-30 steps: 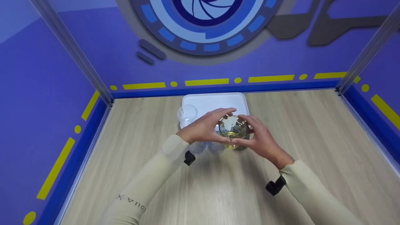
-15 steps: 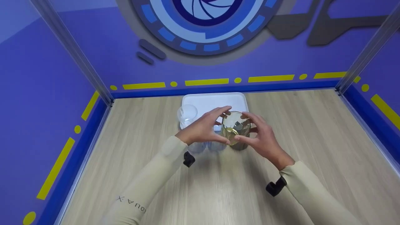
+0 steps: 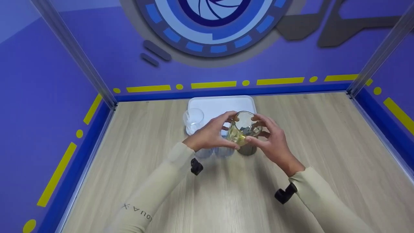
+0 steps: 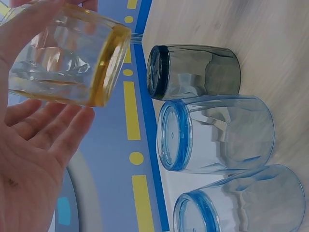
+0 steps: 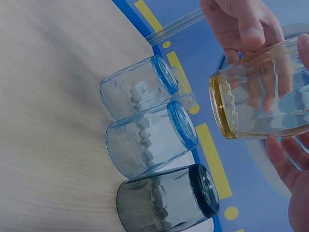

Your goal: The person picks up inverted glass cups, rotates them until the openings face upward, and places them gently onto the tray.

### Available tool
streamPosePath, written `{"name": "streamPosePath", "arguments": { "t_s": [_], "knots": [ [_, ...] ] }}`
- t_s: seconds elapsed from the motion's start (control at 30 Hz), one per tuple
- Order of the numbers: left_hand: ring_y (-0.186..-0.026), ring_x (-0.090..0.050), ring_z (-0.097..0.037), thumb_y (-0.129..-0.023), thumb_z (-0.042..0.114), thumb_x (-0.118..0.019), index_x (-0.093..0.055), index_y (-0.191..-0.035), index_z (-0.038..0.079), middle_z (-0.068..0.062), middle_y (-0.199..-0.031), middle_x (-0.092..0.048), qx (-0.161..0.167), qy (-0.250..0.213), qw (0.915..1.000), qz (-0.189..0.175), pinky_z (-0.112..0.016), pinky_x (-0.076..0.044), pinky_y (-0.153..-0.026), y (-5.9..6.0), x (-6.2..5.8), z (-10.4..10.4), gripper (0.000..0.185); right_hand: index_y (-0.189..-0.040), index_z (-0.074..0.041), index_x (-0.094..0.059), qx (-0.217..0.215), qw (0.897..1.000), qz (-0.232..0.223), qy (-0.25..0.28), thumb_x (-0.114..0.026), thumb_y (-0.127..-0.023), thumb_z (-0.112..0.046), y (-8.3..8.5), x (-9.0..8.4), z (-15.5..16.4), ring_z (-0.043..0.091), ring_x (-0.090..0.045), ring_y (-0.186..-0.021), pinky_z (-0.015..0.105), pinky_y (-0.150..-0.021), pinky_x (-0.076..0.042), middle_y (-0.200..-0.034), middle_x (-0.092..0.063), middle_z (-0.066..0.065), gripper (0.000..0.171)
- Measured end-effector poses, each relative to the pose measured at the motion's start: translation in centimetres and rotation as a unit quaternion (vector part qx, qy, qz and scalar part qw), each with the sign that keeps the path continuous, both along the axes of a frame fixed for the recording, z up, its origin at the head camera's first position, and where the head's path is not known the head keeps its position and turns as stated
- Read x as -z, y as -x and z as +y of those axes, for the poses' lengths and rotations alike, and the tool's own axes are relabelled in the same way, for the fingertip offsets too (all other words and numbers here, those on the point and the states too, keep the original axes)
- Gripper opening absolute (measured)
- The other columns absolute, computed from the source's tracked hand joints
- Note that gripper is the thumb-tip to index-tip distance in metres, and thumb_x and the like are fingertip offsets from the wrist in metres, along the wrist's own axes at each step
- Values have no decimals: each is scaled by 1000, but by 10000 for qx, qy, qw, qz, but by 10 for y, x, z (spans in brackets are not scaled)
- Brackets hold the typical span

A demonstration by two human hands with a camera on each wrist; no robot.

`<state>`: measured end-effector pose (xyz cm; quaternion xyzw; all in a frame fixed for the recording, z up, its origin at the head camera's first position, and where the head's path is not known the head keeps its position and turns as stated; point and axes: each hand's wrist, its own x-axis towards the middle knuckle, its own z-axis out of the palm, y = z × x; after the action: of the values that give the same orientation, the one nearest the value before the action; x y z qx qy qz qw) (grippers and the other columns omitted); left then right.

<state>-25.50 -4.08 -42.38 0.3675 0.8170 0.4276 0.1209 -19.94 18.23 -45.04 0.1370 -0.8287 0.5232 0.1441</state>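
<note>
Both hands hold a clear amber-tinted glass [image 3: 237, 134] in the air, its mouth facing up and its thick yellow base lower. The left hand [image 3: 212, 132] has its thumb in front and its fingers on the far side; the right hand [image 3: 271, 136] grips the opposite side, thumb near the base. In the left wrist view, the amber base [image 4: 110, 67] points toward the table. Below the hands a smoky grey glass [image 4: 198, 72] stands upside down on the table. Beside it are two blue-tinted glasses [image 4: 231, 133], also inverted, partly hidden by the left hand in the head view.
A white tray [image 3: 223, 103] lies behind the glasses, close to the back wall. Clear transparent pieces [image 3: 194, 118], probably glassware, are at its left edge. Purple-blue panels [image 3: 207, 74] enclose the wooden table [image 3: 220, 200] at the back and sides.
The amber glass has turned between the fingers: its base has swung left and its mouth shows more to the right. Fingers have shifted slightly with it; the forearms have barely moved.
</note>
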Motion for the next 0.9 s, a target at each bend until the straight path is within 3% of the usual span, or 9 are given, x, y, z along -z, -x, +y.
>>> {"name": "streamPosePath", "arguments": {
  "t_s": [0.3, 0.47, 0.57, 0.7, 0.9],
  "knots": [
    [-122, -54, -13, -76, 33, -82, -40, -141, 23, 5, -130, -54, -79, 183, 9998, 29, -27, -49, -100, -2, 1, 2, 79, -140, -10, -47, -46, 9994, -286, 198, -79, -79, -16, 1, 2, 1, 16, -58, -110, 12, -83, -52, -128, -54, 6, 69],
    [-122, -54, -14, -76, 35, -82, -42, -140, 23, 6, -130, -54, -93, 333, 9994, 1, -28, -49, -100, 0, 1, 1, 76, -141, -10, -45, -61, 9989, -383, -261, -80, -79, -23, 1, -2, 3, 18, -56, -116, 9, -85, -49, -131, -54, 6, 72],
    [-122, -53, -12, -76, 36, -82, -41, -140, 22, 5, -131, -54, -106, 406, 9991, 42, -29, -49, -100, 1, 1, -1, 77, -143, -13, -43, -91, 9967, -393, -699, -80, -79, -32, 1, -4, 4, 19, -54, -119, 18, -89, -51, -135, -52, 6, 77],
    [-121, -53, -12, -76, 32, -83, -40, -141, 22, 3, -133, -54, -69, 478, 9988, 109, -30, -48, -101, 1, 1, -3, 78, -145, -15, -40, -207, 9948, -295, -948, -81, -77, -31, 1, -5, 4, 19, -52, -120, 36, -92, -53, -138, -50, 5, 81],
    [-120, -54, -12, -75, 29, -83, -41, -141, 23, 3, -134, -54, -10, 683, 9975, 204, -31, -48, -102, 0, 1, -3, 79, -147, -22, -40, -474, 9921, -28, -1160, -84, -73, -26, 1, -10, 5, 18, -50, -121, 36, -90, -52, -144, -46, 0, 86]
  ]
}}
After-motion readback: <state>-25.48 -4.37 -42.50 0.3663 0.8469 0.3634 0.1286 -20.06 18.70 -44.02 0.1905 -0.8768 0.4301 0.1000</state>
